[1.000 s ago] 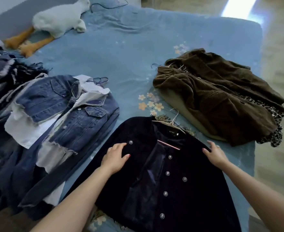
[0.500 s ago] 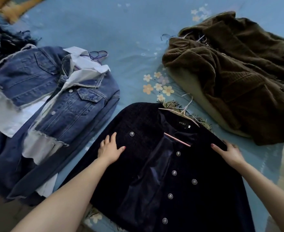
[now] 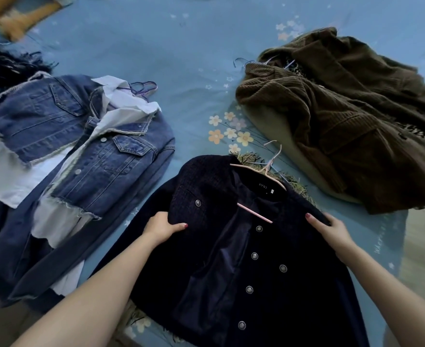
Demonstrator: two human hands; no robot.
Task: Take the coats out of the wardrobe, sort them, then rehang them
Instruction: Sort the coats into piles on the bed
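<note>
A dark navy tweed jacket (image 3: 269, 271) with silver buttons lies on the blue bed sheet (image 3: 186, 71), still on a pink hanger (image 3: 259, 176). My left hand (image 3: 162, 227) grips the jacket's left front panel near the shoulder, thumb on top. My right hand (image 3: 331, 230) holds the jacket's right shoulder edge. On the left lies a pile of blue denim jackets (image 3: 81, 151) with white lining. A brown corduroy coat (image 3: 344, 121) is heaped at the right.
A greenish fringed garment (image 3: 249, 159) peeks out under the navy jacket's collar. Dark striped clothes (image 3: 3, 68) lie at the far left. A purple hanger (image 3: 144, 87) sticks out of the denim pile. Orange feet of a plush goose (image 3: 13, 18) show at top left.
Both hands went from resting flat on the navy jacket to gripping its shoulders; the left front panel is bunched up. The view has dropped closer to the bed.
</note>
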